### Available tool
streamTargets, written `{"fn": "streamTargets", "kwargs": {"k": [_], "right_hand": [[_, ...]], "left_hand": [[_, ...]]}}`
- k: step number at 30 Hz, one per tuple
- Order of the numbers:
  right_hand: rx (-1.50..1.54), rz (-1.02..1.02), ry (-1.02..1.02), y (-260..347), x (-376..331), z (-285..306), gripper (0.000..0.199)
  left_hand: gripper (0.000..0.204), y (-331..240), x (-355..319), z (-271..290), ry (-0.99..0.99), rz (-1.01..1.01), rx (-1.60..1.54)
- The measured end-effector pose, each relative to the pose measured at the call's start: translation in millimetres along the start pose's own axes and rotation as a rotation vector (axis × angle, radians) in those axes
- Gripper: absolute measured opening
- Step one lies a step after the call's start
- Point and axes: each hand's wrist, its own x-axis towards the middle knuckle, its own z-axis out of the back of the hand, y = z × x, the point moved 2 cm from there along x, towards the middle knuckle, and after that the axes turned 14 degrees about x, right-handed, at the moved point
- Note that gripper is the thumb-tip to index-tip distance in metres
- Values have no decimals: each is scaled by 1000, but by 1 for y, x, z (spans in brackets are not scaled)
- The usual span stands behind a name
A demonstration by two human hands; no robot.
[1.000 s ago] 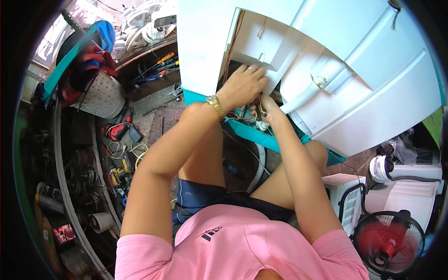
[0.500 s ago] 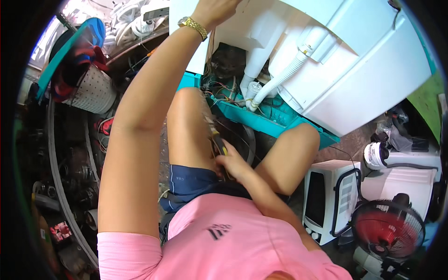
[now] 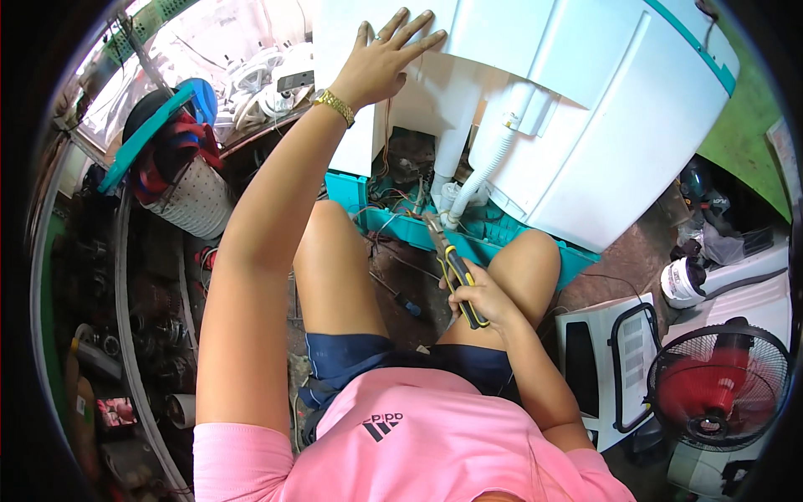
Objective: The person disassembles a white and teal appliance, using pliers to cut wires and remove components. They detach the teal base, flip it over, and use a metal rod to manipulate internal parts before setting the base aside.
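Note:
A white washing machine (image 3: 577, 159) with a teal base (image 3: 401, 227) stands tilted in front of my knees, its lower side exposed. My left hand (image 3: 381, 67) lies with fingers spread against its white panel, a gold watch on the wrist. My right hand (image 3: 487, 299) grips a pair of pliers (image 3: 454, 263) with yellow-and-black handles, jaws pointing up toward the base. Close beyond the jaws are a white corrugated drain hose (image 3: 483, 171) and loose wires (image 3: 391, 198). Whether the jaws touch anything, I cannot tell.
On the floor between my legs lies a screwdriver (image 3: 407, 304). To the right are a red-and-black fan (image 3: 719, 381) and a white boxy appliance (image 3: 606, 360). A white perforated basket (image 3: 191, 201) stands at the left, near shelves of dark parts (image 3: 155, 305).
My right hand has raised the pliers from between my thighs, forward and right, toward the teal base. My left hand now shows fully, flat on the panel. The view has shifted.

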Motion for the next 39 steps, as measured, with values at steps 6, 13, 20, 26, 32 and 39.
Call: {"fn": "streamTargets", "kwargs": {"k": [6, 13, 20, 26, 32, 39], "right_hand": [[68, 37, -31, 25, 25, 33, 51], [254, 69, -11, 62, 79, 40, 64], [264, 108, -41, 70, 116, 46, 55], [205, 88, -143, 55, 126, 57, 56], [-83, 33, -114, 63, 143, 54, 52], [-366, -77, -110, 70, 169, 56, 52]], "left_hand": [[86, -5, -9, -3, -43, 48, -58], [16, -71, -67, -42, -190, 713, -684], [43, -211, -153, -163, 452, 1334, -919], [38, -236, -140, -230, 464, 1828, -1740], [37, -206, -202, -277, 327, 1968, -1204], [44, -170, -179, -280, 356, 2124, -1238]]}}
